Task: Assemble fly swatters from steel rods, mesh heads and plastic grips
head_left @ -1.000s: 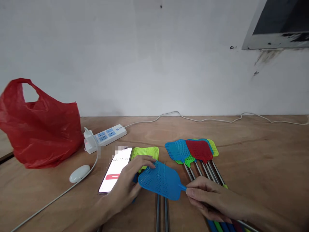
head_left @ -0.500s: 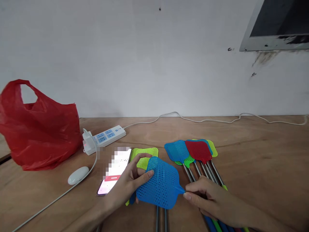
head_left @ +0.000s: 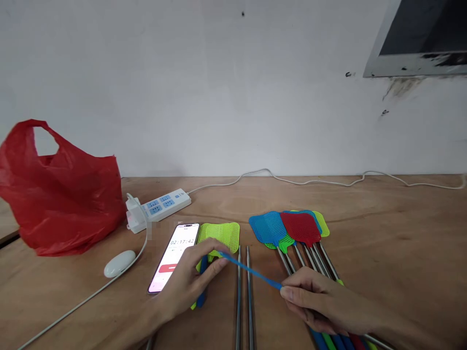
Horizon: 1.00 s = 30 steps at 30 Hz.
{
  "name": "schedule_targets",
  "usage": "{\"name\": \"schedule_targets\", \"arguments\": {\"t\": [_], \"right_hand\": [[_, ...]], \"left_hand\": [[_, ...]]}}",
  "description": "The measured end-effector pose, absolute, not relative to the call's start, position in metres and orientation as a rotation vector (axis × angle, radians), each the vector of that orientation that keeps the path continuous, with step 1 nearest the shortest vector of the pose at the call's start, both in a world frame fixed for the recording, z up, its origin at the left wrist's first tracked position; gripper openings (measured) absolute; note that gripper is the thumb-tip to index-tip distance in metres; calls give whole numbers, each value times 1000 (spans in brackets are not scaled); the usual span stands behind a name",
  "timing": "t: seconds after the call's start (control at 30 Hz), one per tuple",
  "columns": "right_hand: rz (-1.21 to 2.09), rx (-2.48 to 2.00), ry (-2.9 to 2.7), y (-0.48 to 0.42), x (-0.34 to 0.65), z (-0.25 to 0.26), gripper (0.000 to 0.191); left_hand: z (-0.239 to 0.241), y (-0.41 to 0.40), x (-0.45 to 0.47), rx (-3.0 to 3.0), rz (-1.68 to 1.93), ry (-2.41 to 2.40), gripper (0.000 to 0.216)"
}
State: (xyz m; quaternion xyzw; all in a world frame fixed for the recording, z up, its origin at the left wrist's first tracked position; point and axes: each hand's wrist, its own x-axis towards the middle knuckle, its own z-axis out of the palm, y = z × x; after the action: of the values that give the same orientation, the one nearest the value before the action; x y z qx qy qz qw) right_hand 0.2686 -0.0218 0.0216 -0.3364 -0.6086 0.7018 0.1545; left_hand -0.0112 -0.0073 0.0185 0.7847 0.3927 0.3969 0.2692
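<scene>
A blue fly swatter (head_left: 253, 272) is held between my two hands, its perforated head turned edge-on into a thin line. The thumb and fingers of my left hand (head_left: 191, 274) pinch the far edge of the head. At the neck, my right hand (head_left: 317, 297) is closed around the swatter. Beneath them, two bare metal rods (head_left: 249, 296) lie side by side on the table. A yellow-green swatter head (head_left: 224, 236) rests just beyond my left hand. Right of centre lies a pile of swatters with a red head (head_left: 301, 227) and blue heads (head_left: 268, 227); my right hand covers part of their rods.
A phone (head_left: 178, 253) showing a timer lies left of the yellow-green head. Behind it is a white power strip (head_left: 166, 204) with a cable. A white mouse-shaped object (head_left: 119, 264) and a red plastic bag (head_left: 65, 204) are at left on the wooden table (head_left: 394, 233).
The blue swatter's head has tilted from showing its broad face to edge-on. The two metal rods under it now show along more of their length.
</scene>
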Motion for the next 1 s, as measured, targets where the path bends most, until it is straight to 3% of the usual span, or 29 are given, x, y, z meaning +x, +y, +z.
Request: {"name": "schedule_targets", "arguments": {"t": [0.2,0.33,0.47,0.63,0.8,1.0], "right_hand": [[1681,-1090,-1965,-24,267,16,51],[1331,-1142,-2167,-25,266,18,53],[1543,-1163,-2002,-20,268,12,52],[1740,-1032,-1550,-13,270,7,43],[1856,-973,-1437,-17,269,13,37],[1907,-992,-1341,-18,270,8,46]], "left_hand": [[8,-3,-4,1411,901,1006,34],[9,7,-14,1245,1020,1097,42],[15,14,-25,1190,1212,1181,48],[12,6,-17,1349,1031,1216,46],[7,2,-9,1420,916,1222,48],[14,3,-11,1447,1025,1148,49]]}}
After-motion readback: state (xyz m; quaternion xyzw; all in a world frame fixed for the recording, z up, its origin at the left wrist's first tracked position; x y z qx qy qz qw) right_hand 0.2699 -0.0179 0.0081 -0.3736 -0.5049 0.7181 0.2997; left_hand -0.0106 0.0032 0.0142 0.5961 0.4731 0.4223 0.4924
